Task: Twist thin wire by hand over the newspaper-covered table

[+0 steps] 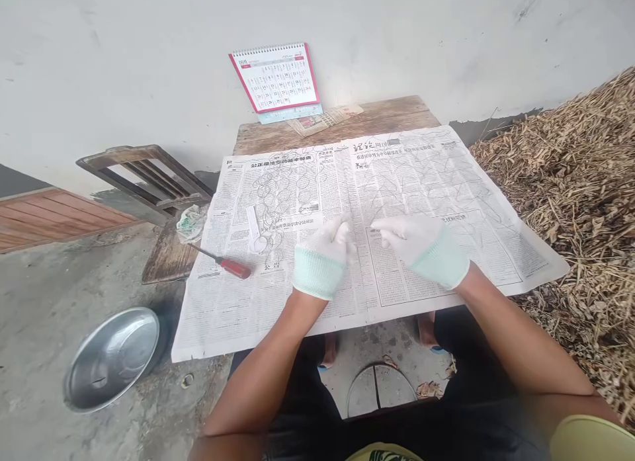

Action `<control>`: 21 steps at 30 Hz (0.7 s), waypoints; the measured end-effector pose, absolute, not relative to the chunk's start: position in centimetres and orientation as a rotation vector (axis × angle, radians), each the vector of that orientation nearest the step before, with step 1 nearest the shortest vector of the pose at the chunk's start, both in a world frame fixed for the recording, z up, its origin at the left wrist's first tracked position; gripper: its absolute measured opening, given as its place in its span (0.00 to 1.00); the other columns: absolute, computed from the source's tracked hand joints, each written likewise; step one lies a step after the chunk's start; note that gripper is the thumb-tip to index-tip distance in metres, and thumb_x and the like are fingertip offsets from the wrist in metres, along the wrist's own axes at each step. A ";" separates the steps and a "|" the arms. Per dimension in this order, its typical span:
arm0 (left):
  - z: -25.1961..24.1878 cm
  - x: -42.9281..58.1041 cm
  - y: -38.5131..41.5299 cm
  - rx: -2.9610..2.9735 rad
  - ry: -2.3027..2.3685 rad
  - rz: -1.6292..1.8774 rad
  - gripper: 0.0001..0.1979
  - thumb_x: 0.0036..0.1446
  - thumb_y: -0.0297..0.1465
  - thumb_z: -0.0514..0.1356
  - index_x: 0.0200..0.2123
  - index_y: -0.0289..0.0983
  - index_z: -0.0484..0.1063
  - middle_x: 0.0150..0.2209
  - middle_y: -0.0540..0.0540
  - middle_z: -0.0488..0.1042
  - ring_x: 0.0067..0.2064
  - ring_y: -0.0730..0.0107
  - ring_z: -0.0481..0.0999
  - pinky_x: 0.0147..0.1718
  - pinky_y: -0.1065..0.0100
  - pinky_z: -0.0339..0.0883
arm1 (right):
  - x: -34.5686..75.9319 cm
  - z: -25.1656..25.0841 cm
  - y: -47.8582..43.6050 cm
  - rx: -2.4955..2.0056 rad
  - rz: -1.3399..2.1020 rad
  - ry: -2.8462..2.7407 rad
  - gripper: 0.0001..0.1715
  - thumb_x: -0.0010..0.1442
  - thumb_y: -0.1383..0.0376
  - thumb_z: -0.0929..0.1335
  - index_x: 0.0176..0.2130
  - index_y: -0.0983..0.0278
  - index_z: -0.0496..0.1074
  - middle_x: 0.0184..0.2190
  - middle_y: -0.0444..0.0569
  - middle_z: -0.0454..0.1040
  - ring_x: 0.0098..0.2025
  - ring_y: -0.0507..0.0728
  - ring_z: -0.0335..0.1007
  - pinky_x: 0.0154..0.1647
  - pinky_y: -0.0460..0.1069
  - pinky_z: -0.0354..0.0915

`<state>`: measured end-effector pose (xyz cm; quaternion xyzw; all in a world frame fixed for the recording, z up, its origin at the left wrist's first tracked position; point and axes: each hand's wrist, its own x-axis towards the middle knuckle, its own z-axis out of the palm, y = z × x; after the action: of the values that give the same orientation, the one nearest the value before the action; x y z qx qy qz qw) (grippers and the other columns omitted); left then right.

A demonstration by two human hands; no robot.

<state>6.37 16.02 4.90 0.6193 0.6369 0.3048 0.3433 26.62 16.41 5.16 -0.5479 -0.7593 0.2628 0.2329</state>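
Note:
Both hands wear white gloves with mint-green cuffs, held over newspaper (278, 295) that covers the table. My left hand (323, 249) is closed, thumb and fingers pressed together. To its right, my right hand (411, 241) points leftward, its fingertips pinched. A small dark speck shows at those fingertips, too small to name. A gap separates the two hands, and whatever either one holds cannot be made out. Left of my left hand lies a slim white plastic piece with a rounded end (256, 231). Below it rests a screwdriver (234, 268) with a red handle, its shaft pointing left.
A desk calendar (278, 81) leans against the wall at the back of the wooden table (397, 114). At left are a wooden chair (169, 266) with a crumpled plastic bag (192, 223) on it, and a metal basin (116, 358) on the floor. Dry plant stalks (570, 183) pile up at right.

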 end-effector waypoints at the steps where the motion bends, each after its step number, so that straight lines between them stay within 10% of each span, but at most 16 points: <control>1: 4.9 6.3 16.1 1.615 1.656 0.794 0.23 0.75 0.40 0.51 0.64 0.41 0.76 0.22 0.54 0.78 0.27 0.69 0.80 0.34 0.69 0.76 | 26.6 5.1 16.4 -1.498 0.727 -2.099 0.20 0.73 0.63 0.63 0.54 0.57 0.82 0.40 0.46 0.84 0.42 0.59 0.80 0.46 0.54 0.72; 21: 3.8 6.1 16.5 1.717 1.852 0.861 0.22 0.74 0.41 0.53 0.63 0.41 0.77 0.27 0.50 0.81 0.33 0.64 0.82 0.42 0.62 0.75 | 25.3 5.1 16.4 -1.503 0.904 -1.807 0.24 0.73 0.63 0.64 0.64 0.60 0.74 0.42 0.47 0.86 0.47 0.60 0.83 0.49 0.57 0.74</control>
<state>6.12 16.52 3.81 0.6256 0.6747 0.3138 0.2342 25.26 16.39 5.08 -0.5683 -0.6829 0.3416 0.3066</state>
